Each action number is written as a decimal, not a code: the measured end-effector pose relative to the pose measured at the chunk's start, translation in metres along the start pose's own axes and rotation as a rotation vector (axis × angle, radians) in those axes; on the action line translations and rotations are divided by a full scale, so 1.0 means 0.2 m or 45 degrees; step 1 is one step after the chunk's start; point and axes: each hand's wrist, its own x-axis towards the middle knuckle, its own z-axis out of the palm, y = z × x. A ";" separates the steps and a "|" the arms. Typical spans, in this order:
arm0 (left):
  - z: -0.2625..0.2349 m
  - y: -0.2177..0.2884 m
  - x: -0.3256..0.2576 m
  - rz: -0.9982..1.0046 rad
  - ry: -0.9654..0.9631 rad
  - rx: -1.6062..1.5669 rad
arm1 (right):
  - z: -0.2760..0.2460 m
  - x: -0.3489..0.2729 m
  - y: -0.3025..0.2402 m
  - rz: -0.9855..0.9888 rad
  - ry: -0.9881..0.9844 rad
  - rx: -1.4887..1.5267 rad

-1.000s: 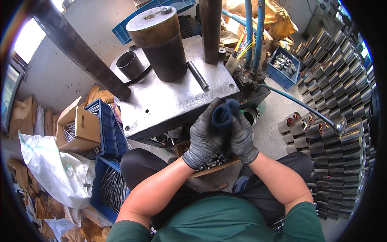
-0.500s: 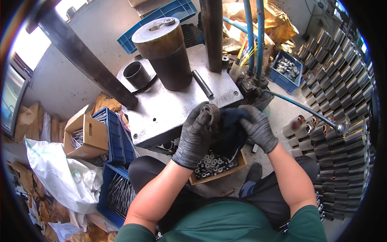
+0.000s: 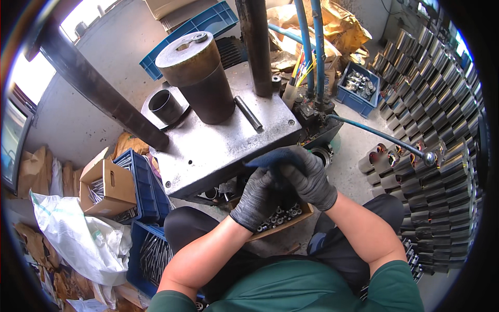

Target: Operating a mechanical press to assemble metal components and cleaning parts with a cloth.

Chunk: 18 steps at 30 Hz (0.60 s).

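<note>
Clamping dark blue cloth (image 3: 279,157) in gloved right hand (image 3: 314,180). Curling gloved left hand (image 3: 258,195) just beneath cloth — cannot tell whether closed on anything. Seen over box (image 3: 283,228) of small metal parts (image 3: 280,216), near metal table (image 3: 223,141). Noted on table: upright cylinder (image 3: 207,96), loose rod (image 3: 248,113) — also, far right, stacked tubes (image 3: 442,218).

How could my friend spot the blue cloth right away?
Find the metal slab bearing two tall posts. In front of it, beside the left hand, the right hand grips the cloth. It's dark blue, while both hands wear gray gloves.
</note>
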 end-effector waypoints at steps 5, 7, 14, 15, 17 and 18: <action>0.27 0.11 -0.12 0.171 -0.076 0.577 | -0.15 0.08 0.03 0.196 0.068 -0.523; 0.34 0.12 -0.15 0.228 -0.089 0.664 | -0.24 0.06 0.07 0.239 -0.297 -1.483; 0.15 0.06 -0.06 0.779 0.161 1.339 | -0.18 0.02 -0.08 0.369 0.089 0.491; 0.15 0.05 -0.05 0.770 0.222 1.402 | -0.13 0.00 -0.09 0.306 0.107 0.551; 0.15 0.06 -0.04 0.757 0.279 1.468 | -0.07 -0.03 -0.04 0.168 0.071 0.242; 0.17 0.07 -0.04 0.800 0.197 1.512 | -0.05 -0.04 -0.01 0.032 0.029 -0.070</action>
